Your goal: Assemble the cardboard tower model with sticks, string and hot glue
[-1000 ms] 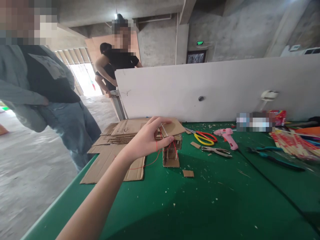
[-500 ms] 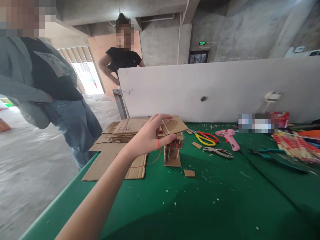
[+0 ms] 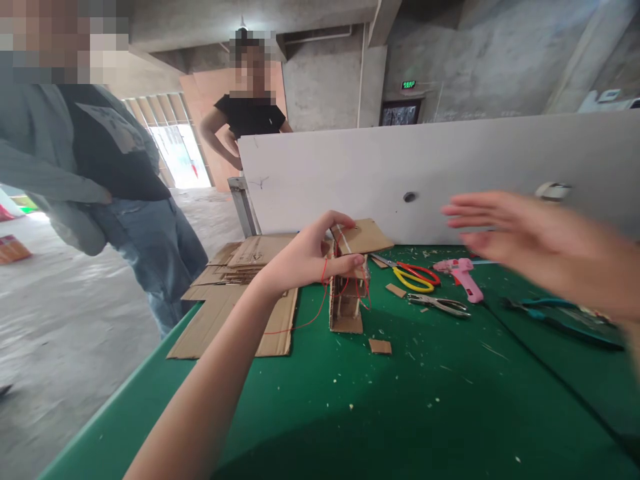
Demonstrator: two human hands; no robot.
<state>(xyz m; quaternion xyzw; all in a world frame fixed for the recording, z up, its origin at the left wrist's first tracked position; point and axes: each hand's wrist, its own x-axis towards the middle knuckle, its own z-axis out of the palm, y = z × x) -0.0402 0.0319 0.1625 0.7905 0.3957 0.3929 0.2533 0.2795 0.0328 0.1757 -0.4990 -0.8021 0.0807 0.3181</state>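
My left hand [image 3: 325, 257] grips the top of a small cardboard model [image 3: 347, 320] on the green table, its thumb in front and its fingers behind. A flat cardboard flap [image 3: 367, 237] sticks out to the right from under those fingers, tilted. Red string [image 3: 315, 321] runs from the model past my left thumb and wrist toward the left. Over the right side of the table my right hand [image 3: 540, 243] is in the air, blurred, fingers stretched out and apart from the thumb. Nothing shows in it, and it touches nothing.
Stacked cardboard sheets [image 3: 240, 317] lie left of the model. To its right are red-and-yellow-handled scissors [image 3: 415, 277], a hole punch plier [image 3: 440, 305], a pink glue gun [image 3: 466, 280] with its cable, and teal-handled pliers [image 3: 560, 323]. A white panel [image 3: 325, 180] stands behind. Two people stand beyond.
My right hand has come into view from the right. My left hand has shifted slightly right and up, and the cardboard flap has lifted with it.
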